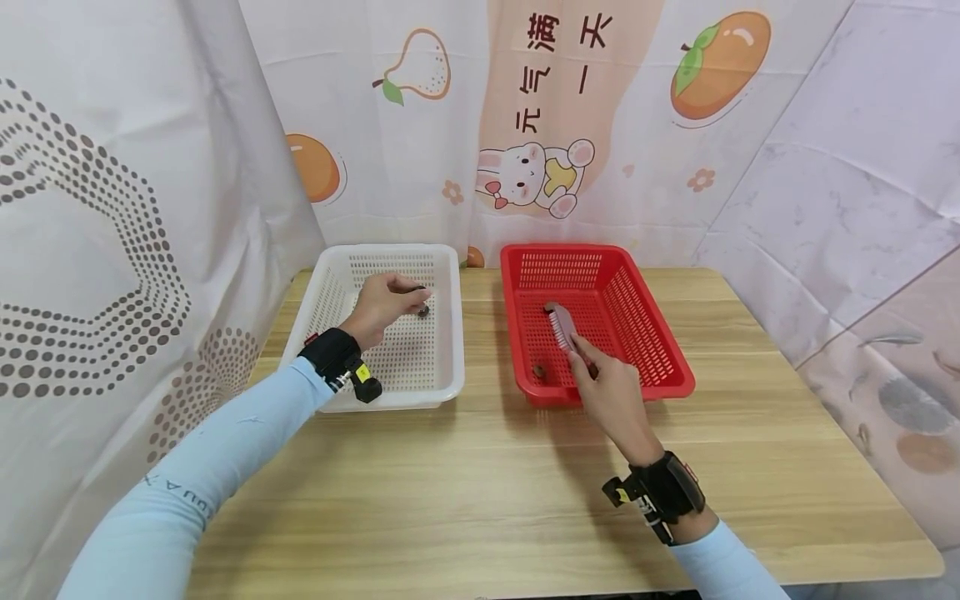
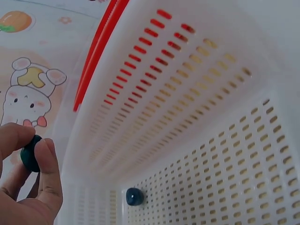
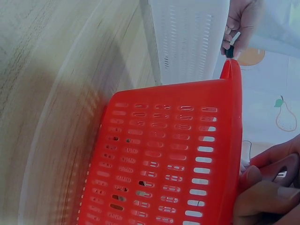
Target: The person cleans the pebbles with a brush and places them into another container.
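Over the white basket, my left hand pinches a small, dark, rounded, smooth piece between thumb and fingertips. A similar dark blue-green piece lies on the basket's perforated bottom in the left wrist view. My right hand grips a pinkish comb by its handle end, over the near part of the red basket. The comb's pale teeth face left. A small brown piece lies in the red basket, and another brown piece shows by the comb's far end.
Both baskets stand side by side on a wood-grain table, the white one left, the red one right, with a narrow gap between them. Behind hangs a printed curtain close to their far rims. A patterned white curtain borders the left side.
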`<state>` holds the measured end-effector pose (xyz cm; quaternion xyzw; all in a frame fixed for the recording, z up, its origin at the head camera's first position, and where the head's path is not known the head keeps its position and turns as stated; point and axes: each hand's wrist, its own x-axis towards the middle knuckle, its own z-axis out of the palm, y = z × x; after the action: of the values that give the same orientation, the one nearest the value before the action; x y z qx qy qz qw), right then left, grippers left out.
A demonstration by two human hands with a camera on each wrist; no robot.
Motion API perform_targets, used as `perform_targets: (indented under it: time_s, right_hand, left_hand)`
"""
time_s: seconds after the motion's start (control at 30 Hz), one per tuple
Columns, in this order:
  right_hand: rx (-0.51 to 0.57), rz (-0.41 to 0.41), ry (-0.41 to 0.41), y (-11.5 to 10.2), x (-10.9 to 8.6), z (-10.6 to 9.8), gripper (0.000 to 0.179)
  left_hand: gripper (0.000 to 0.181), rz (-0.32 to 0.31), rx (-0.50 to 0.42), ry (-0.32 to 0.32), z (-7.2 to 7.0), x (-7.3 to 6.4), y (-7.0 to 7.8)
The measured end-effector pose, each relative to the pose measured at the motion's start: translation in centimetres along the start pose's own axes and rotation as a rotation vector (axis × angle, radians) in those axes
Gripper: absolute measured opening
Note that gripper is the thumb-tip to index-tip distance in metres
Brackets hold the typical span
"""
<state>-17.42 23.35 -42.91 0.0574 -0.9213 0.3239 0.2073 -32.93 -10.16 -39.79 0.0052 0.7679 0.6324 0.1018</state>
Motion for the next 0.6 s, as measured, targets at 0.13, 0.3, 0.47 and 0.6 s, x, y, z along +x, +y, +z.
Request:
perform_targets:
  time_s: [0.13, 0.3, 0.47, 0.6]
  right_hand:
    - [0.004, 0.004, -0.002, 0.1, 0.0, 0.0, 0.037]
    - [0.000, 0.004, 0.002, 0.2, 0.0, 0.0, 0.037]
    - [-0.004, 0.002, 0.007, 0.3, 0.0, 0.0, 0.037]
    - [0.003, 0.007, -0.001, 0.3, 0.0, 0.0, 0.038]
  left_hand:
    - [0.028, -0.003, 0.040, 0.013, -0.9, 0.3, -0.2]
    - [0.030, -0.010, 0.060, 0.010, -1.8, 0.6, -0.1]
    - [0.031, 0.005, 0.061, 0.020, -2.6, 1.1, 0.2]
    - [0.033, 0.022, 0.104, 0.041, -3.4, 1.5, 0.0]
